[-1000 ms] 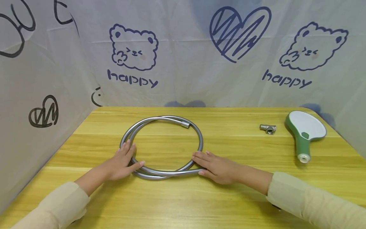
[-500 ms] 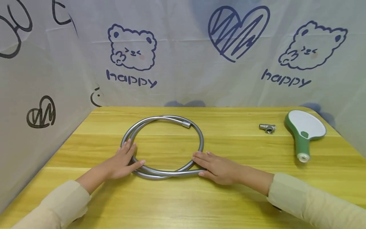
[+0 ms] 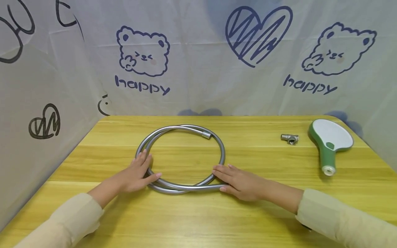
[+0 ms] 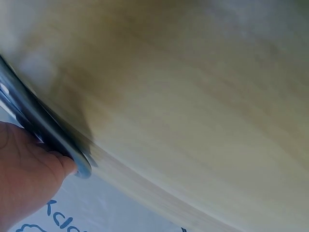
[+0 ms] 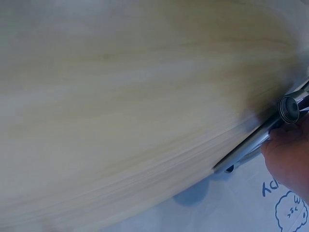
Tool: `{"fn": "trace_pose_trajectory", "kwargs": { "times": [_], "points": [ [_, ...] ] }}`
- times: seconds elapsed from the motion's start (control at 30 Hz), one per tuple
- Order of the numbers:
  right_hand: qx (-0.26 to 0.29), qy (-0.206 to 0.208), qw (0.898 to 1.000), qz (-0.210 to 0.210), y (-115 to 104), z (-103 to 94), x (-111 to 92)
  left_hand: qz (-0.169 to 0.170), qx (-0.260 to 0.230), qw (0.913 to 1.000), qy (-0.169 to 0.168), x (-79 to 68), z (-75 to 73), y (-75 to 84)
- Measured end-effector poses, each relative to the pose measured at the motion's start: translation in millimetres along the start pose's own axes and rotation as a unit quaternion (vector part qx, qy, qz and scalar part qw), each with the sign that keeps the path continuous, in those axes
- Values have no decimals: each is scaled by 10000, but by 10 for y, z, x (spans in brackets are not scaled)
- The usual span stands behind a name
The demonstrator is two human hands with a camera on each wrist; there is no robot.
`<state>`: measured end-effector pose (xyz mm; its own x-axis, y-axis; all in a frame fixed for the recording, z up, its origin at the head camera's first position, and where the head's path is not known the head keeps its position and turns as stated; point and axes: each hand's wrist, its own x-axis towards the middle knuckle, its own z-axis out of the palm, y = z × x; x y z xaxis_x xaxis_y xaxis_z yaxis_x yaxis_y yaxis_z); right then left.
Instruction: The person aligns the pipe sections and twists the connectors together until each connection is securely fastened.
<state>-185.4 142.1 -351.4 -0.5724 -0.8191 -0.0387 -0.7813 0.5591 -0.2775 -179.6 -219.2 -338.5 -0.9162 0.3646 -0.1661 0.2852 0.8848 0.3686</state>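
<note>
Hose (image 3: 198, 187): smooth, silvery, coiled in a ring on the wood-grained table (image 3: 198, 224)
Left hand (image 3: 136, 175): fingers extended, resting on the hose's left side
Right hand (image 3: 241, 183): fingers extended, on its right side
Fitting (image 3: 291, 139): small, metal, T-shaped
Shower head (image 3: 333, 136): rounded, green and white
Cloth (image 3: 198, 75): creased, white, marked "happy" twice
Change: hose and both hands slightly further right than before

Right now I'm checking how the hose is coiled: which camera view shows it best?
The head view: nearly the whole coiled hose shows, except under the left hand and right hand. Left wrist shows only a cropped stretch; right wrist, a stretch with a threaded end.
</note>
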Motion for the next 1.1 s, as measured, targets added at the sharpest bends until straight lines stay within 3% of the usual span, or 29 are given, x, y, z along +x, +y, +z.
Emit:
{"fn": "trace_pose_trajectory", "kwargs": {
  "times": [1.1],
  "points": [
    [208,38,9997,119,117,-31,-159,-7,67,9997,-230,102,26,179]
  ]
}}
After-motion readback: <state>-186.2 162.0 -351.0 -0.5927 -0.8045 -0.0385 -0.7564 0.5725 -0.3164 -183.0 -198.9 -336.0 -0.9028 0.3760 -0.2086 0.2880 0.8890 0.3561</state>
